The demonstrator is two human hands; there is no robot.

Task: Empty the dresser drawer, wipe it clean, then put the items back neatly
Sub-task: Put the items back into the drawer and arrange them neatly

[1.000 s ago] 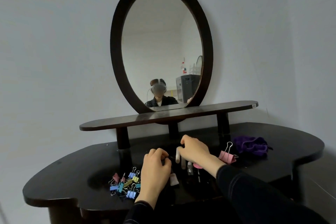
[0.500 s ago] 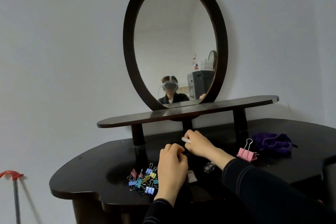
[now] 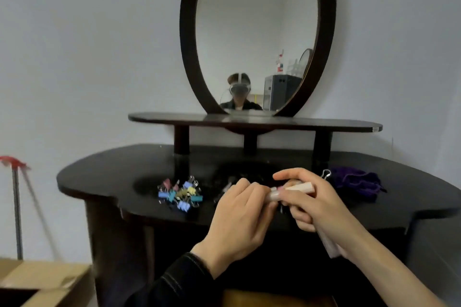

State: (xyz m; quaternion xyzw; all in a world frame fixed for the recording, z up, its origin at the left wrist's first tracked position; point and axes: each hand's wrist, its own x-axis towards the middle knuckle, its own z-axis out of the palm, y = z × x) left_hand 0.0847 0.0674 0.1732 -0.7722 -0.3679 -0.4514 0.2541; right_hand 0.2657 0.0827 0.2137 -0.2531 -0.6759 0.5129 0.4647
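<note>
Two hands grasp a pale tube (image 3: pixel 299 187) right of centre: left hand (image 3: pixel 239 214) pinches its end, right hand (image 3: pixel 316 204) wraps its barrel; likely light, slick, best held mid-barrel

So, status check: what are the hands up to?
Left hand and right hand both grip a pale tube, above the dresser top. Binder clips lie left, purple pouch right; neither touched.
</note>
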